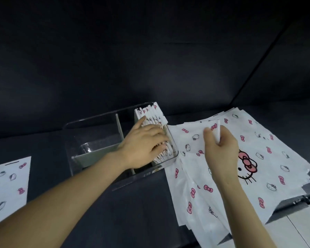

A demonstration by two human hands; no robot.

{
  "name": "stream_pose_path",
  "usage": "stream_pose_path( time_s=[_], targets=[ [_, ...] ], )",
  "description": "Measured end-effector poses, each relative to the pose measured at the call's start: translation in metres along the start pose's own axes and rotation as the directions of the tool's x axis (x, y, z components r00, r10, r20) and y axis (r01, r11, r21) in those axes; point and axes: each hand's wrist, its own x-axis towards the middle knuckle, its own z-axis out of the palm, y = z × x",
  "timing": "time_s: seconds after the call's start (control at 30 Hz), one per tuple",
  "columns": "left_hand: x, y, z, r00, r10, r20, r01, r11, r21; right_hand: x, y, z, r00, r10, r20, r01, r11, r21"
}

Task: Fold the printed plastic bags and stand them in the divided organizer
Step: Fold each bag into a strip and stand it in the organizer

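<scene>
A clear divided organizer (89, 126) stands mid-table with grey dividers. Its right compartment holds several folded printed bags (153, 113) standing on edge. My left hand (141, 144) reaches into that compartment, fingers straight and pressing against the row of folded bags. My right hand (220, 145) hovers just right of the organizer and pinches a folded white bag (217, 130) held upright. Under it lies a spread pile of flat printed bags (268, 158), white with pink bows and cat faces.
One more flat printed bag (7, 187) lies at the table's left edge. The organizer's left compartments show only dividers. A dark wall rises behind the table. The pile overhangs the table's right front edge above a pale floor (293, 228).
</scene>
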Motion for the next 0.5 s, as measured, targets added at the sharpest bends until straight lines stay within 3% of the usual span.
stream_pose_path(
  time_s=[0.13, 0.27, 0.4, 0.5],
  targets=[
    [-0.016, -0.007, 0.004, 0.996, 0.042, -0.074, -0.038, 0.997, 0.064, 0.008, -0.006, 0.02, 0.977, -0.178, 0.121, 0.194, 0.971, -0.141],
    [-0.021, -0.005, 0.004, 0.994, 0.051, -0.094, -0.044, 0.996, 0.076, 0.013, -0.006, 0.038, 0.909, -0.244, 0.338, 0.358, 0.873, -0.33],
    [-0.026, -0.005, 0.008, 0.995, 0.025, -0.096, -0.017, 0.996, 0.084, 0.019, 0.0, 0.06, 0.854, -0.147, 0.499, 0.43, 0.74, -0.518],
    [-0.029, -0.005, 0.011, 0.995, 0.0, -0.098, 0.007, 0.997, 0.074, 0.018, 0.003, 0.072, 0.819, -0.025, 0.573, 0.392, 0.754, -0.527]
  ],
)
